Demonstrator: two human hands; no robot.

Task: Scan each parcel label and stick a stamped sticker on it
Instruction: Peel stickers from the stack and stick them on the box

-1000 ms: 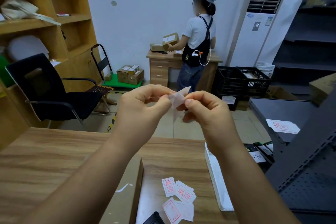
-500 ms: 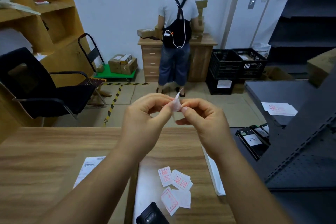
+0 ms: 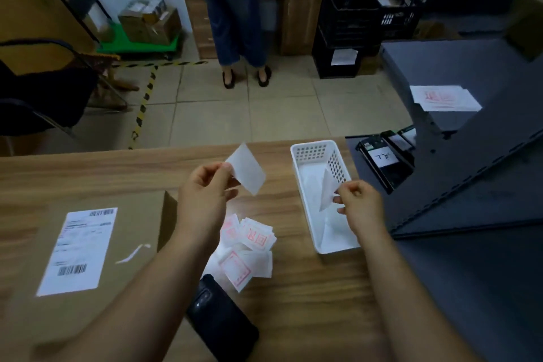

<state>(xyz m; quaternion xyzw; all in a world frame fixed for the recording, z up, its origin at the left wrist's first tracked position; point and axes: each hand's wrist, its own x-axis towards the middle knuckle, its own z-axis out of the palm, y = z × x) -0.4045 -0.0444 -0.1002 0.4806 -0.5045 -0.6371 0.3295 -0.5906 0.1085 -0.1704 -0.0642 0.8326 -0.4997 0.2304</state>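
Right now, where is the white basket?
In the head view the white basket sits on the wooden table's right side, under the right hand, right of the stamped stickers.

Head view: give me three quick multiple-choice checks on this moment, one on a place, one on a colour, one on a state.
1. Where does the right hand hold its paper slip?
A. Over the white basket
B. Over the parcel
C. Over the phone

2. What colour is the print on the loose stickers on the table?
A. Blue
B. Red
C. Green

3. How is the left hand?
A. Flat on the table
B. Resting on the parcel
C. Pinching a white sheet in the air

Answers: 1 A, the slip hangs inside the basket's outline. 2 B, the stamps show red. 3 C, fingertips grip the sheet's edge above the table.
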